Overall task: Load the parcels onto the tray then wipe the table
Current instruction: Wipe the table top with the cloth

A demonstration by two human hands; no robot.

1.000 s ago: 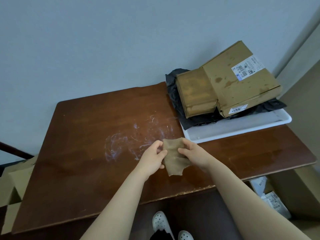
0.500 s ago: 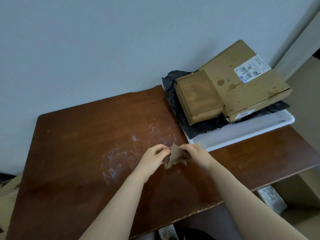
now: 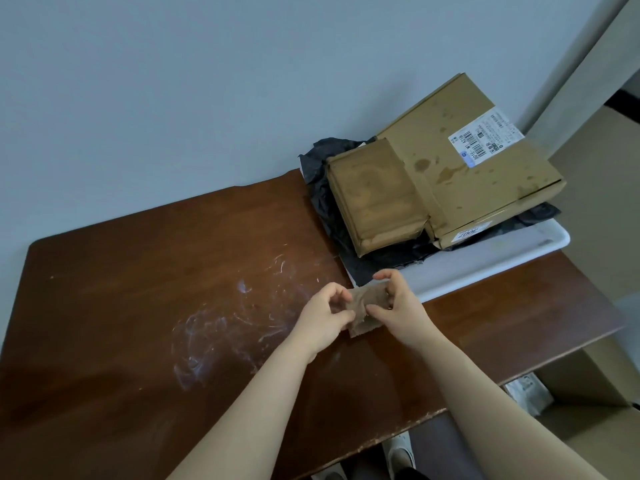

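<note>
A small brown cloth [image 3: 367, 306] is pinched between my left hand [image 3: 325, 315] and my right hand [image 3: 398, 301], just above the dark wooden table [image 3: 138, 306]. White smears [image 3: 221, 323] mark the tabletop left of my hands. Behind my hands a white tray [image 3: 485, 261] sits at the table's right rear. It carries a black plastic parcel [image 3: 332, 216], a small brown parcel [image 3: 374, 195] and a large brown box [image 3: 474, 174] with a white label.
A grey wall runs close behind the table. The table's chipped front edge [image 3: 398, 434] is near my body, with my shoes [image 3: 398, 452] below it. Cardboard boxes [image 3: 595, 393] and a white packet [image 3: 530, 396] lie on the floor to the right.
The cloth, hanging flat a second ago, is now bunched and stretched between both hands. My view has shifted left and nearer the table.
</note>
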